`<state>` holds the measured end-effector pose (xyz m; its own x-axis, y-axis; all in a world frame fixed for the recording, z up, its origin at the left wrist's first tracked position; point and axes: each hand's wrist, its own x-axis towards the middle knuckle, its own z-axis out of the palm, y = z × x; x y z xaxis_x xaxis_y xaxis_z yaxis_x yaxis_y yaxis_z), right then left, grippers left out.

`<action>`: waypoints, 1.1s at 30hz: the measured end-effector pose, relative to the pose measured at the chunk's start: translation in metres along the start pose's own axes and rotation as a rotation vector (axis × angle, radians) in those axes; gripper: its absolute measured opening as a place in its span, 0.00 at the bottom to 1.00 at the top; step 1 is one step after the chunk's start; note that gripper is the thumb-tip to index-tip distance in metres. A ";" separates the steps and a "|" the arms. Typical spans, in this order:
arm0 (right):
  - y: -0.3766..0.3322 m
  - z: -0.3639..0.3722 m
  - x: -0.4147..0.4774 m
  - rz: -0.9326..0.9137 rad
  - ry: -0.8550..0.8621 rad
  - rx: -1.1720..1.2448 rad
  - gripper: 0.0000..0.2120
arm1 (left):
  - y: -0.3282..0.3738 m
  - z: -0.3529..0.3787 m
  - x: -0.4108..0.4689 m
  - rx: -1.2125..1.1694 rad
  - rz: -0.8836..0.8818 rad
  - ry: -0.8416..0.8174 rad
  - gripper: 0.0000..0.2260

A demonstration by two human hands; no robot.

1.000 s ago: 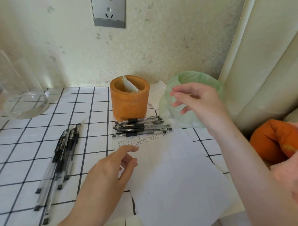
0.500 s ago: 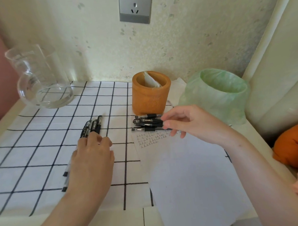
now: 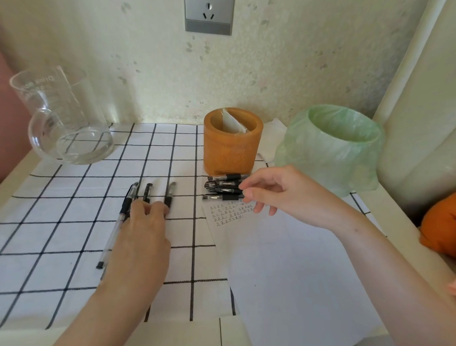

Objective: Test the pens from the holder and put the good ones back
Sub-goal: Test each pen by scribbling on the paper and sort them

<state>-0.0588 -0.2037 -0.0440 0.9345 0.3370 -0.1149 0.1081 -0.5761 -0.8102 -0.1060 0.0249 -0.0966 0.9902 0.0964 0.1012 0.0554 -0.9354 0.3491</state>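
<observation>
**Where the Pens Lie: Two Piles, Two Hands**

Though the task is about pens in a holder, no pen stands in the one orange holder [image 3: 231, 146] right now. It sits far back on the checked cloth [image 3: 54, 232], and one white slip [image 3: 231, 125] pokes up inside it.

There are two piles of pens. The right pile of pens [image 3: 222, 187] has four pens. They lie side by side, just near of the holder, next to the far edge of the one sheet of paper [image 3: 291, 261]. That edge has a few short rows of small marks on it.

The left pile of pens [image 3: 114, 227] lies to the left on the cloth. Three black tops show past the fingers. More pens may hide under the hand, so I cannot count them all.

The left hand [image 3: 143, 236] lies flat on the left pile and presses down with straight fingers, not grabbing.

The right hand [image 3: 282, 194] has loose, bent fingers. Its thumb and first finger reach the right ends of the four pens. I cannot tell if it pinches one or only touches.

One glass jug [image 3: 62, 122] stands far left. One green bag [image 3: 335, 147], open at the top, stands right of the holder. One wall socket [image 3: 209, 11] is up on the wall.
</observation>
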 end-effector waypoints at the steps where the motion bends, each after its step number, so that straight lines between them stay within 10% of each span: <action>1: 0.000 0.002 0.000 -0.007 0.004 -0.004 0.08 | 0.003 -0.001 -0.001 -0.045 -0.005 -0.010 0.18; 12: 0.005 0.049 0.001 -0.043 -0.161 -0.275 0.16 | 0.025 0.004 -0.015 0.100 0.218 -0.175 0.12; 24: 0.000 0.054 0.001 -0.195 -0.097 -0.365 0.24 | 0.033 -0.008 -0.014 -0.436 0.069 -0.081 0.09; 29: -0.001 0.058 0.005 -0.277 0.040 -0.214 0.09 | 0.045 -0.012 -0.017 -0.755 0.081 -0.090 0.04; 33: -0.006 0.053 0.004 -0.147 0.097 0.169 0.03 | 0.037 -0.010 -0.012 -0.521 0.208 0.154 0.08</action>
<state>-0.0742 -0.1592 -0.0703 0.9420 0.3302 0.0601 0.1942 -0.3904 -0.8999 -0.1168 -0.0076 -0.0756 0.9413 0.0135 0.3372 -0.2471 -0.6528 0.7161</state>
